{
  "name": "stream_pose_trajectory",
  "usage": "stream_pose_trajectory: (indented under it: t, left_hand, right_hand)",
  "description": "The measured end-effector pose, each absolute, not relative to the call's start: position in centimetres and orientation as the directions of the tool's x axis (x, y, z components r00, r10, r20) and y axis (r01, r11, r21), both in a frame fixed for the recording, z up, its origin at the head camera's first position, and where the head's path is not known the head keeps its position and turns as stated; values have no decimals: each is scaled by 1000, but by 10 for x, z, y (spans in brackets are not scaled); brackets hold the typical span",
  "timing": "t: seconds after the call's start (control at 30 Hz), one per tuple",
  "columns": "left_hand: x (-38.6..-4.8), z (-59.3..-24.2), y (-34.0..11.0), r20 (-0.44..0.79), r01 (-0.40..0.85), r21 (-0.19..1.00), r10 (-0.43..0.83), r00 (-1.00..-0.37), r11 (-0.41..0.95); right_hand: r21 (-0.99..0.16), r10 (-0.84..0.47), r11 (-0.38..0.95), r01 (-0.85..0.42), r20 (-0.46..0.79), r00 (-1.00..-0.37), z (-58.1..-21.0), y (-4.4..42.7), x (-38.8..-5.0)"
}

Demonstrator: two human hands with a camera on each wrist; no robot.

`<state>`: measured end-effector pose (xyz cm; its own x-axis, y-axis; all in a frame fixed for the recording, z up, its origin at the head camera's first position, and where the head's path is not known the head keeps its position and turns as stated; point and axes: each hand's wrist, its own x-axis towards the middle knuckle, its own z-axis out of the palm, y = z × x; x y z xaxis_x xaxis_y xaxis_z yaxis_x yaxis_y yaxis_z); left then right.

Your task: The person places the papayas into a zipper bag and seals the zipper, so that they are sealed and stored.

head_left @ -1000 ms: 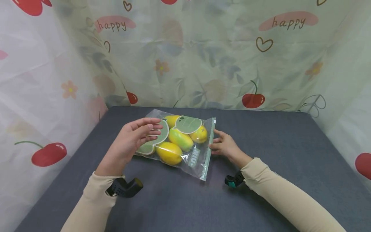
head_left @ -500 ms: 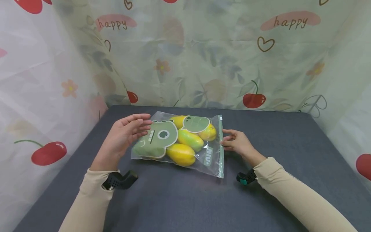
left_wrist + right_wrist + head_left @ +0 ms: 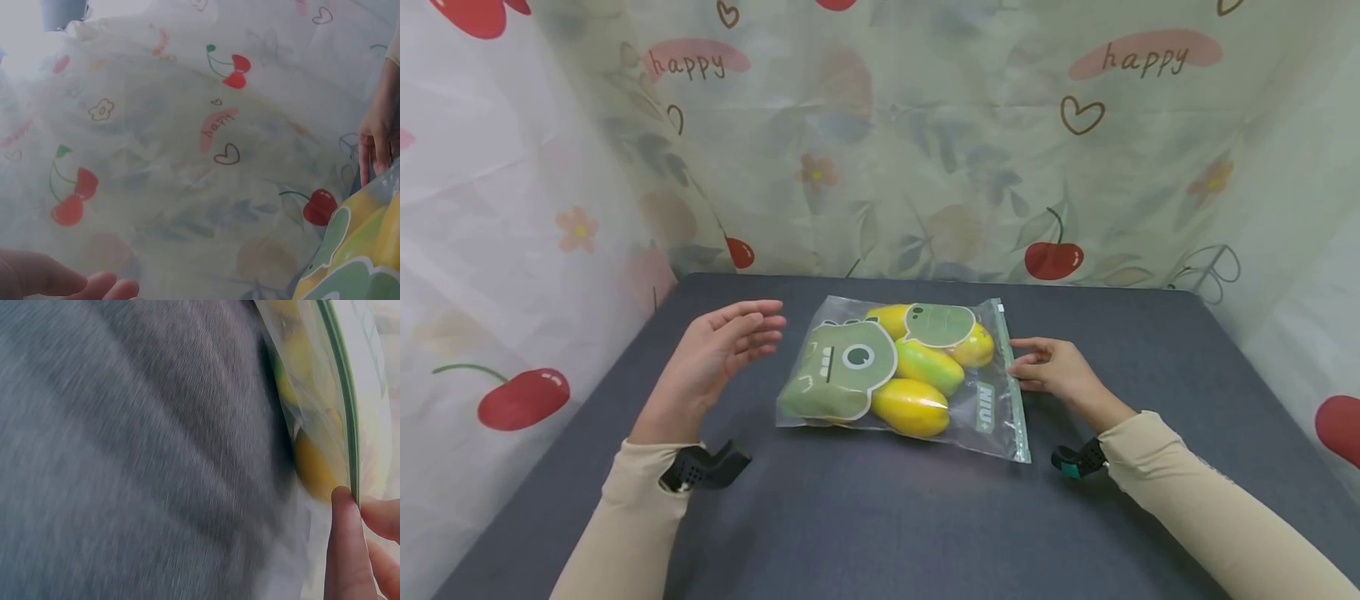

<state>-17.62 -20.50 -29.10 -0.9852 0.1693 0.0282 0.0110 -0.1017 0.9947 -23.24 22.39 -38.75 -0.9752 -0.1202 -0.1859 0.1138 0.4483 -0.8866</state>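
Observation:
A clear zip bag (image 3: 891, 377) with a green cartoon print lies on the table, its seal edge facing right. Several yellow mangoes (image 3: 912, 407), one partly green, show through the plastic. My right hand (image 3: 1060, 371) pinches the seal strip (image 3: 347, 394) between thumb and fingers, as the right wrist view shows close up. To the left of the bag, my left hand (image 3: 711, 358) hovers apart from it, its fingers extended and holding nothing. In the left wrist view, only some fingers (image 3: 44, 278) of that hand appear at the lower left.
The dark grey tabletop (image 3: 865, 525) spreads around the bag. Behind it hangs a pale curtain (image 3: 895, 150) printed with cherries, flowers and lettering, and similar cloth rises on both sides. Each wrist carries a black band with a camera (image 3: 706, 467).
My right hand has drawn the bag to the right and slightly nearer. The left hand has shifted a little left, so the bag's left end now lies clear of it.

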Motion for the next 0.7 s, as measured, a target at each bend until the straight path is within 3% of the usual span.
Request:
stream_pose_trajectory:
  t: [0.7]
  left_hand:
    - [-190, -303, -213, 18, 16, 1000, 132, -991, -20]
  right_hand:
    - [-862, -73, 471, 186, -248, -966, -389, 252, -234]
